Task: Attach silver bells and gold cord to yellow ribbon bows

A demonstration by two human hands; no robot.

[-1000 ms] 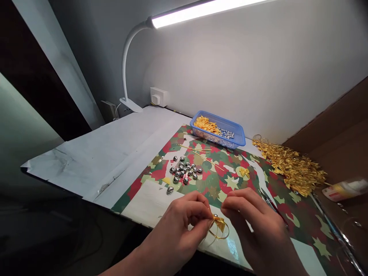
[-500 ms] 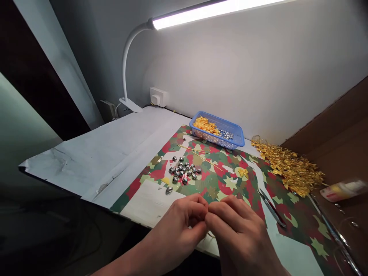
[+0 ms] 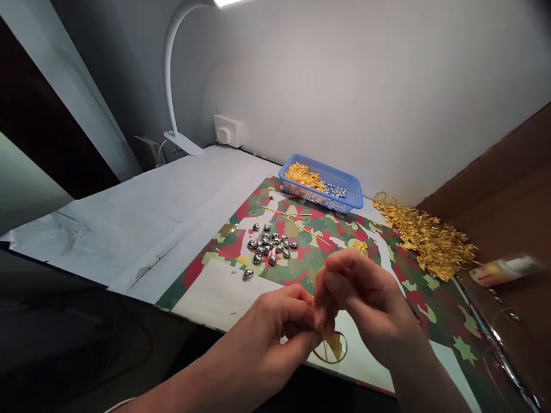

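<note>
My left hand (image 3: 282,330) is closed in a pinch on a loop of thin gold cord (image 3: 344,347) near the table's front edge. A gold ribbon piece (image 3: 333,344) shows inside the loop, just below the fingertips. My right hand (image 3: 361,304) meets the left fingertips, its fingers curled and its thumb bent inward; whatever is between them is hidden. Several silver heart-shaped beads (image 3: 267,246) lie beyond my left hand, with one bead (image 3: 248,274) apart and closer to me. Past my right hand sits a gold bow (image 3: 360,247).
A blue basket (image 3: 356,198) holds yellow bows and small silver beads. Gold strips (image 3: 306,230) lie on the camouflage-patterned sheet (image 3: 172,298). To the right are a heap of gold bows (image 3: 434,246) and a bottle (image 3: 495,271). A white lamp (image 3: 170,74) stands behind.
My right hand has turned and lifted, its thumb side now showing. The gold cord loop and ribbon have come into view below the fingers. The camera view has tilted down, and the tweezers-like tool is covered.
</note>
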